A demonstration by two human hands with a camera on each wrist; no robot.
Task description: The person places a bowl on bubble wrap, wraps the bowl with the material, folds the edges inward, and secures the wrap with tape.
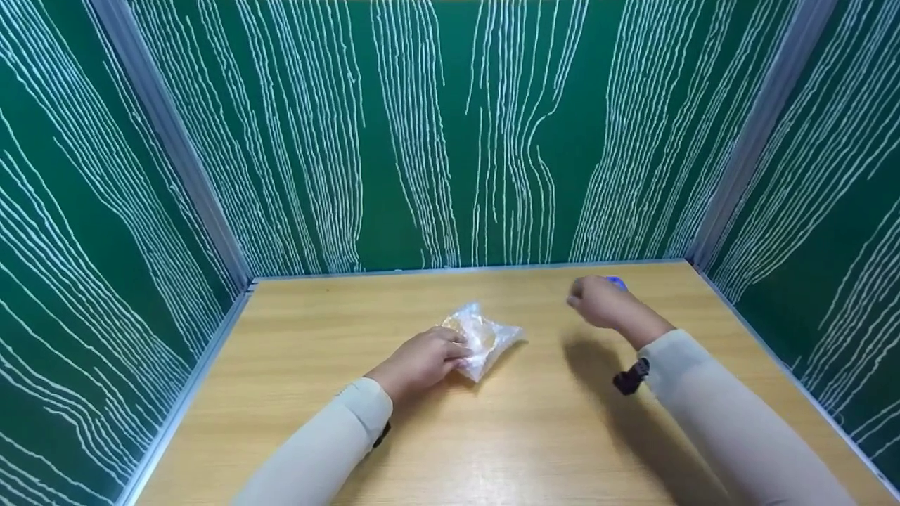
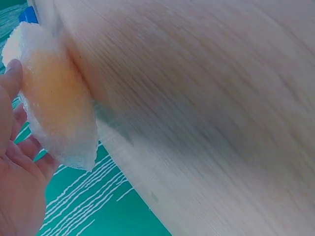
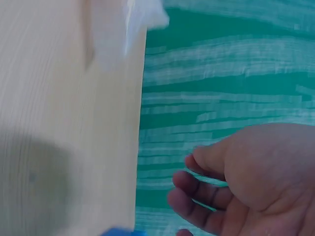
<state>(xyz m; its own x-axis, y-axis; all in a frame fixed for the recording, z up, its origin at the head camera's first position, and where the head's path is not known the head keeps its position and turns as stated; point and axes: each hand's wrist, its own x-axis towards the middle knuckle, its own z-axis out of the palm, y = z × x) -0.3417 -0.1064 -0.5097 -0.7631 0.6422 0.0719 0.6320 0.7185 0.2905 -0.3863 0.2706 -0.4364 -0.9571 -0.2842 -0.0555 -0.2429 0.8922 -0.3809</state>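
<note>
My left hand [image 1: 425, 362] grips the near-left side of a bubble-wrapped package [image 1: 492, 341] at the middle of the table. In the left wrist view the thumb lies on one face of the clear wrap [image 2: 59, 98], with fingers behind it. An orange tint shows through; what is inside cannot be made out. Raised over the right part of the table, my right hand [image 1: 601, 301] has loosely bent fingers and holds nothing. Just behind it in the head view is a blue object [image 1: 617, 282], mostly hidden by the hand; its kind cannot be told.
The wooden table [image 1: 316, 407] is bounded at the back and sides by green panels [image 1: 394, 140] with wavy white lines. Grey metal posts [image 1: 169, 126] stand at the back corners. Dark devices [image 1: 631, 377] are strapped at the wrists.
</note>
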